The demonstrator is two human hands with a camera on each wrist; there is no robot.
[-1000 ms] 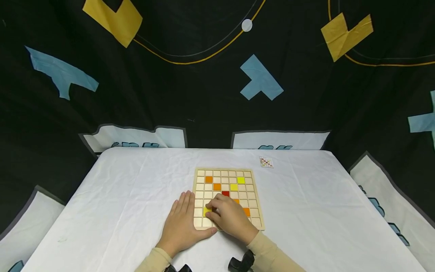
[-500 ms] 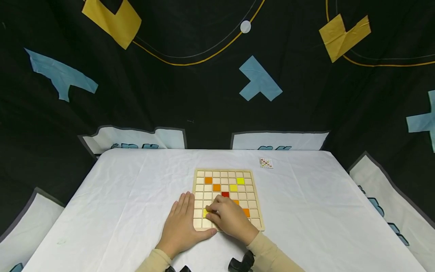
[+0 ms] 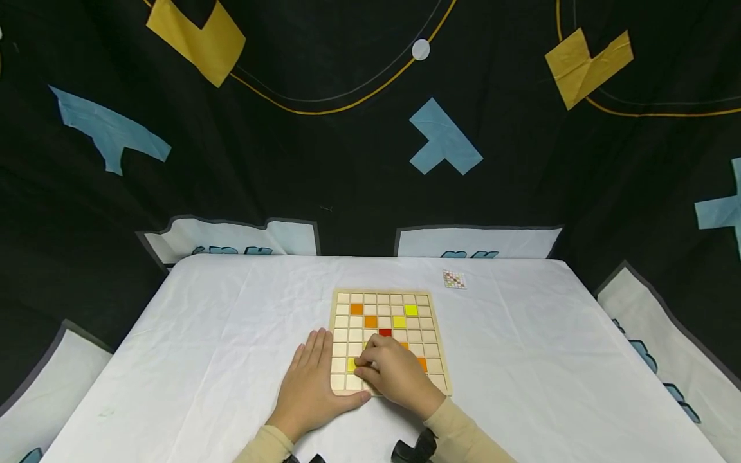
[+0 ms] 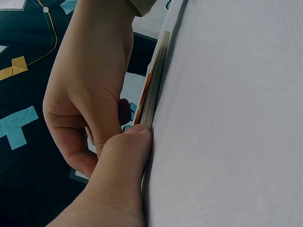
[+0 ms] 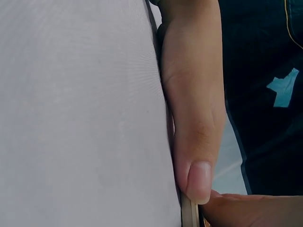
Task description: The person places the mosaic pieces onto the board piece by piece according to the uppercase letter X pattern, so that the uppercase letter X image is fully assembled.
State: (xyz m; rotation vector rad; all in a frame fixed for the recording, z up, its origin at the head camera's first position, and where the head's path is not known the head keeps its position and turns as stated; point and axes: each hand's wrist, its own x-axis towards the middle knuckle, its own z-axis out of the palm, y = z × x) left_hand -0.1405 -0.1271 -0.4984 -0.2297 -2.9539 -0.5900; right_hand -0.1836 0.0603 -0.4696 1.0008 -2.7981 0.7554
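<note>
A wooden grid board [image 3: 386, 341] lies flat on the white tablecloth [image 3: 202, 334], near the table's front edge and roughly in the middle, with both hands at its near-left corner; most of its squares are plain pale wood, while a few hold coloured tiles: 2 orange [image 3: 356, 309] toward the far left, 2 yellow [image 3: 411, 310] toward the far right, 1 red [image 3: 384, 332] at the centre, and another orange partly hidden under the right hand. The left hand [image 3: 312, 382] rests flat on the cloth just beside the board's left edge, fingers straight and together, the thumb pressed against the near edge, which looks like a brace to keep the board from sliding; the left wrist view shows that thumb [image 4: 124, 163] touching the thin board edge [image 4: 156, 80]. The right hand [image 3: 393, 373] sits on the board's near part with its fingers curled down beside a yellow tile [image 3: 351, 364] in the second row from the front; whether the fingertips pinch a tile or only press on 1, I cannot tell, since the knuckles hide them. A small patterned card [image 3: 454, 279] lies apart beyond the board's far-right corner, likely a reference kept in sight but out of the way; behind the table hangs a dark backdrop [image 3: 324, 161] with blue and yellow shapes.
</note>
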